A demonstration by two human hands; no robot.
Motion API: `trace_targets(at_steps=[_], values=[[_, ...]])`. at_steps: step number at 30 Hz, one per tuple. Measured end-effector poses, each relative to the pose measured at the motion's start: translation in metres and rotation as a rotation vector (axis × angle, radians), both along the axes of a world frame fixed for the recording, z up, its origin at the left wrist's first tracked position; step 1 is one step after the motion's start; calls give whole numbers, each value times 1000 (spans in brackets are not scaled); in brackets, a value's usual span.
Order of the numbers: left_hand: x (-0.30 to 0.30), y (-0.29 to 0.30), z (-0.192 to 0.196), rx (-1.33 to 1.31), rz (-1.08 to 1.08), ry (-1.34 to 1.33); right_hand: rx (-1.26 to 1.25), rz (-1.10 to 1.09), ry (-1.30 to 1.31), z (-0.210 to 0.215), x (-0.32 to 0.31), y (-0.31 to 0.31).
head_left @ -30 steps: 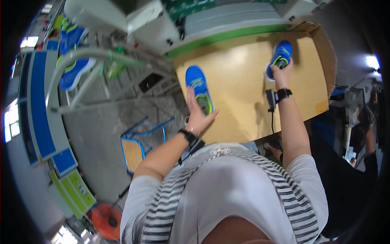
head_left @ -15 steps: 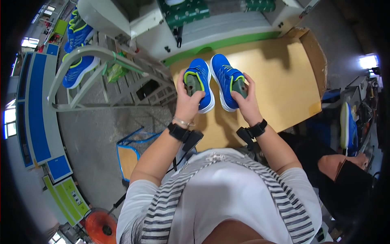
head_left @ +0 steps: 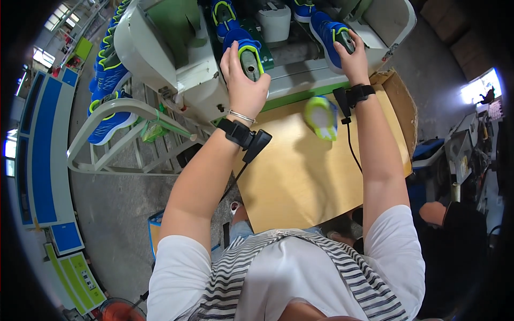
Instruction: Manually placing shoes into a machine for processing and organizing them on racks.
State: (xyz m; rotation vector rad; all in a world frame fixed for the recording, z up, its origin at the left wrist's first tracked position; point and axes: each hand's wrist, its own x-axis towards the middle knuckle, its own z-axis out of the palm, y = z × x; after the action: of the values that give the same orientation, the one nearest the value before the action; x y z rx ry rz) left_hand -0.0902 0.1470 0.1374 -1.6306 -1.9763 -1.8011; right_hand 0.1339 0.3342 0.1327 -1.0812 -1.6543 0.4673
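At the machine: you stood over a tan table [head_left: 300, 176] with a cream and green machine [head_left: 176, 59] along its far edge, both arms stretched out to it.
Left hand: your left hand [head_left: 243, 85] was closed around a blue shoe with a lime collar [head_left: 247, 51], palm over its heel end and fingers wrapped along its side.
Left shoe's place: that shoe sat on the machine's green bed, toe pointing away from you, just beside a pale grey block [head_left: 274, 21] in the middle.
Right hand: your right hand [head_left: 354, 56] gripped a second blue shoe [head_left: 327, 29], fingers curled over its heel opening; it was closed on the shoe as well.
Right shoe's place: this one lay on the right part of the machine, tilted toward the grey block.
Wrists: each wrist carried a black strap with a small device [head_left: 256, 143] hanging from it, and a thin cable ran down your right forearm.
On the table: a blurred lime and blue object [head_left: 320, 116] showed near your right wrist; you could not tell what it was.
To your left: a pale curved rack [head_left: 107, 115] held more blue shoes [head_left: 110, 75], well apart from your hands.
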Motion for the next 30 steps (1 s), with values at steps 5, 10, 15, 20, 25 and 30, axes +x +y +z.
trace_targets(at_steps=[5,10,15,20,25,30], values=[[-13,3,-2,-22,15,-9,-79,74,-49,8,-2,14],[-18,12,0,-56,-61,-65,95,-80,-68,5,-8,16],[-40,16,12,-109,-79,-58,489,-139,-20,-33,-18,-50],[7,-2,7,170,-148,57,-789,-301,12,-203,38,-105],[19,-109,-82,-270,-182,311,-767,170,412,-180,11,-208],[24,-184,-183,-1039,-133,436,-422,340,-206,-172,5,-286]])
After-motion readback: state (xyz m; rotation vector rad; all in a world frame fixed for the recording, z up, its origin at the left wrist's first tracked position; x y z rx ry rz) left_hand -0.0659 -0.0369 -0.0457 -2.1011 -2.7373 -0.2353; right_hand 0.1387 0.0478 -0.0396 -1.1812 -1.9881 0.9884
